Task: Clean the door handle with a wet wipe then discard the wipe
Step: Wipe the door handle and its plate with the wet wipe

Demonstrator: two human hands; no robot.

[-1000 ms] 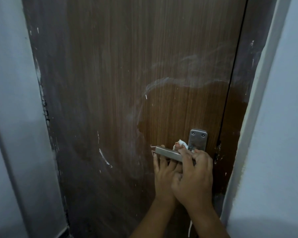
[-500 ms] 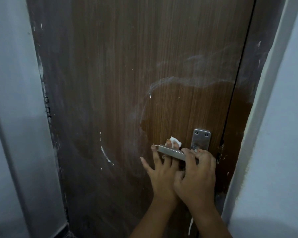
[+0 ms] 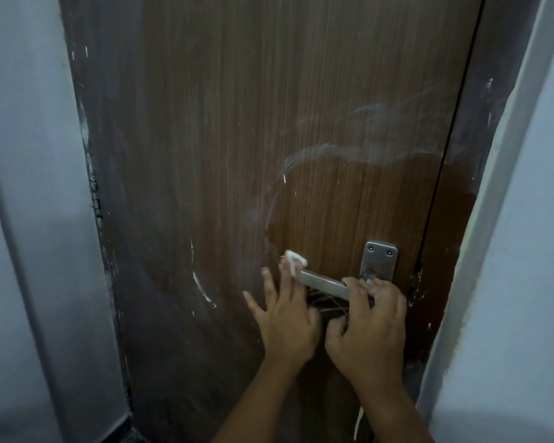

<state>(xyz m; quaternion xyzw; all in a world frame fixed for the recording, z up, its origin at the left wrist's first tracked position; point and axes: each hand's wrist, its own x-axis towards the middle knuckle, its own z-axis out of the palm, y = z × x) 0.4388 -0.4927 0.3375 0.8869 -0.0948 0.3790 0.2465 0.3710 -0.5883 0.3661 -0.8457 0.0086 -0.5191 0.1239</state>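
The door handle (image 3: 325, 282) is a metal lever that goes from its plate (image 3: 379, 260) toward the left, on the right part of the brown door (image 3: 237, 155). The wet wipe (image 3: 295, 259) is a small white crumpled piece at the free left end of the lever, a little above it. The left hand (image 3: 282, 318) is below and left of this end, with the fingers stretched and spread apart. The tips of its longer fingers reach up to the wipe and press it at the end of the lever. If the wipe is also pinched between two fingers, I cannot tell. The right hand (image 3: 368, 327) is just beside the left one, on its right. Its fingers are curled over the lever close to the plate and they grip it there. The door surface has pale smears and white scratches, and a grey door frame (image 3: 509, 155) stands at the right.
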